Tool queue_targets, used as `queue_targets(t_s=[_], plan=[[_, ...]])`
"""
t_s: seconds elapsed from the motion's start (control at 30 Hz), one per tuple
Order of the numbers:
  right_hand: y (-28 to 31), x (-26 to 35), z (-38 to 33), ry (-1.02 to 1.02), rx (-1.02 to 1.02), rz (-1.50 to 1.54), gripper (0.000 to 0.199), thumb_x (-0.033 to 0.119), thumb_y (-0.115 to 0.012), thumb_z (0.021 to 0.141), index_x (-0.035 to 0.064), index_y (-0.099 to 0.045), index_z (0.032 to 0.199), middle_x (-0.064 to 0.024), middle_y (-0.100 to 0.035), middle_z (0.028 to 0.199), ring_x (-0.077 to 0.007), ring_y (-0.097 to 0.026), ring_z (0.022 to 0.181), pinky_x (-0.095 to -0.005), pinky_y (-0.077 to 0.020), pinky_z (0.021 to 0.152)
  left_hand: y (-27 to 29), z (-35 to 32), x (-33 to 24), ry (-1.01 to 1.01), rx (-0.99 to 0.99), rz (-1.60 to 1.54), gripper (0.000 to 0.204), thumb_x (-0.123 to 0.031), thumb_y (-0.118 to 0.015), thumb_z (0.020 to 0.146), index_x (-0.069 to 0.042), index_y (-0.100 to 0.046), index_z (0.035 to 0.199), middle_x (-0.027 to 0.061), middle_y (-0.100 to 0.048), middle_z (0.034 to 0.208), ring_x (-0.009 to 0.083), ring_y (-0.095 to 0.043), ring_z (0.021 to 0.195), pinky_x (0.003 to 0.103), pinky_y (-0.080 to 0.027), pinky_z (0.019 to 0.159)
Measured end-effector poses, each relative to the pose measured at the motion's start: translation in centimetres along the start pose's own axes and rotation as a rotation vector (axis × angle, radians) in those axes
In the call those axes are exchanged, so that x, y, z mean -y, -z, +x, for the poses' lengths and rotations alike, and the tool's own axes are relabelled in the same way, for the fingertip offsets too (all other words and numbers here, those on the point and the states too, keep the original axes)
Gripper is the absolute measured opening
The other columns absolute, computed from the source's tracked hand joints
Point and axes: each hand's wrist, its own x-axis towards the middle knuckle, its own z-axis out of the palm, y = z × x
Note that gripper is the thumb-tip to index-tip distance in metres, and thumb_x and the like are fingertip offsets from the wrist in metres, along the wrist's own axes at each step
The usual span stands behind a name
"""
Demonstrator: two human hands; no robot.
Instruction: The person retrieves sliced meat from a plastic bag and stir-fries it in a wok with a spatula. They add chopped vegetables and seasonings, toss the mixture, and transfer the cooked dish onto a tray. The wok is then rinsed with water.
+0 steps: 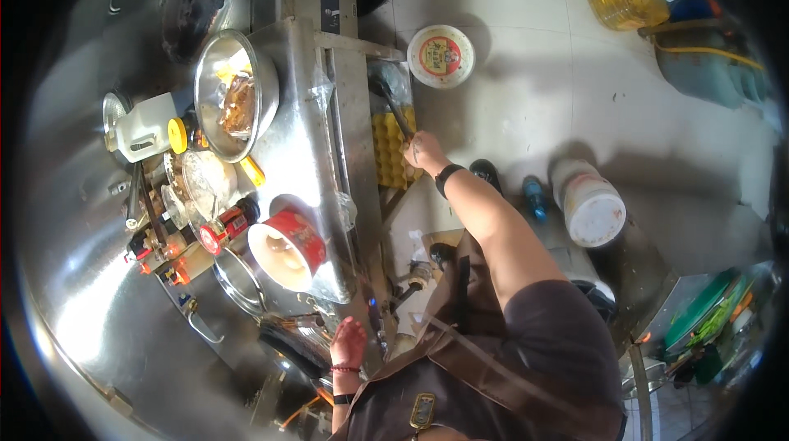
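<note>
Black handle (397, 110) gripped by the right hand (423, 151), fingers wrapped round its near end; it runs up and leftward from the knuckles, far end hard to make out. Yellow dimpled tray (387, 145) just left of those fingers. White round tub (441, 56) on the pale floor (518, 30) beyond them. Left hand (348, 344) well apart, fingers bent; cannot tell whether they touch anything. Red bucket (306, 240) on the steel counter (297, 141), up and left of the left fingertips; metal bowl (267, 94) farther beyond.
</note>
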Motion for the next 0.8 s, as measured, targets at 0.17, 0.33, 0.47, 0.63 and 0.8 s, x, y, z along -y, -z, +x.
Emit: queue_targets(t_s=[0.17,0.33,0.47,0.63,0.8], plan=[[0.8,0.3,-0.2,-0.058,-0.005,-0.036,0.019,0.022,-0.059,0.073,0.0067,-0.066,0.063,-0.0166,-0.066,0.071,-0.0351,-0.066,0.072,-0.0419,-0.0535,0.067,-0.8,0.0,-0.1,0.001,0.001,0.05,0.019,-0.015,-0.059,0.092,-0.006,-0.059,0.109,0.0094,-0.062,0.095,0.0207,-0.059,0.083,0.032,-0.049,0.073],[2.4,0.7,-0.9,-0.134,0.053,0.094,0.023,0.017,-0.059,0.079,0.0041,-0.063,0.061,-0.0139,-0.064,0.061,-0.0317,-0.064,0.06,-0.041,-0.0505,0.058,-0.1,0.1,0.4,-0.019,0.058,0.069,0.023,-0.018,-0.058,0.093,-0.007,-0.058,0.113,0.0096,-0.062,0.098,0.0201,-0.058,0.084,0.032,-0.049,0.074],[3.8,1.3,-2.0,-0.479,0.185,0.649,0.029,0.018,-0.062,0.083,0.0012,-0.059,0.059,-0.012,-0.061,0.056,-0.0259,-0.059,0.047,-0.0376,-0.0474,0.05,0.1,0.3,0.9,-0.035,0.063,0.077,0.021,-0.017,-0.058,0.093,-0.008,-0.058,0.112,0.01,-0.063,0.098,0.0204,-0.059,0.083,0.031,-0.05,0.073],[3.2,0.4,-2.1,-0.543,0.234,0.75,0.026,0.015,-0.064,0.081,0.0018,-0.06,0.059,-0.0109,-0.061,0.056,-0.0241,-0.06,0.047,-0.0354,-0.0474,0.049,-0.3,0.1,1.2,-0.05,0.1,0.074,0.019,-0.013,-0.057,0.093,-0.007,-0.058,0.11,0.009,-0.062,0.097,0.0203,-0.06,0.086,0.031,-0.05,0.074],[2.7,1.7,-0.8,-0.011,0.257,-0.2,0.012,0.009,-0.061,0.074,0.0045,-0.069,0.066,-0.0079,-0.066,0.062,-0.0275,-0.067,0.067,-0.0394,-0.0519,0.059,0.8,0.5,1.6,-0.075,0.117,0.018,0.018,-0.011,-0.057,0.092,-0.005,-0.057,0.109,0.0084,-0.061,0.096,0.0208,-0.059,0.092,0.031,-0.049,0.079]])
